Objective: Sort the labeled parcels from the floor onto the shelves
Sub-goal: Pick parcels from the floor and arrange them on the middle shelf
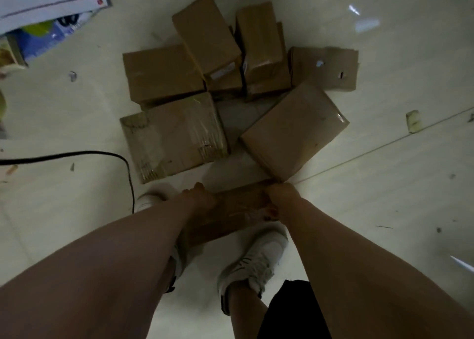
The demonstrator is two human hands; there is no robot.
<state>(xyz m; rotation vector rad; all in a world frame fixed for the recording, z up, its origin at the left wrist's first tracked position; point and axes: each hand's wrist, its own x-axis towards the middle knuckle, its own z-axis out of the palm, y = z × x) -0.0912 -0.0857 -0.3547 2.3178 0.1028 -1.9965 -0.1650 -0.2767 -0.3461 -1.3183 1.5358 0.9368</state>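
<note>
My left grip [198,197] curls round the brown cardboard parcel [236,209] at nine o'clock; my right grip [280,200] pinches it at three o'clock.

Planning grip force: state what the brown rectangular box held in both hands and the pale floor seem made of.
The brown rectangular box: likely cardboard, matte, with plain brown faces; blur hides any tape. The pale floor: probably glazed tile, glossy; it mirrors lights and shows a joint line.

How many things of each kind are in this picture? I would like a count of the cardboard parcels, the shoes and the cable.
Brown cardboard parcels: at least 7 (they overlap)
White shoes: 2
Black cable: 1
Total: at least 10
</note>
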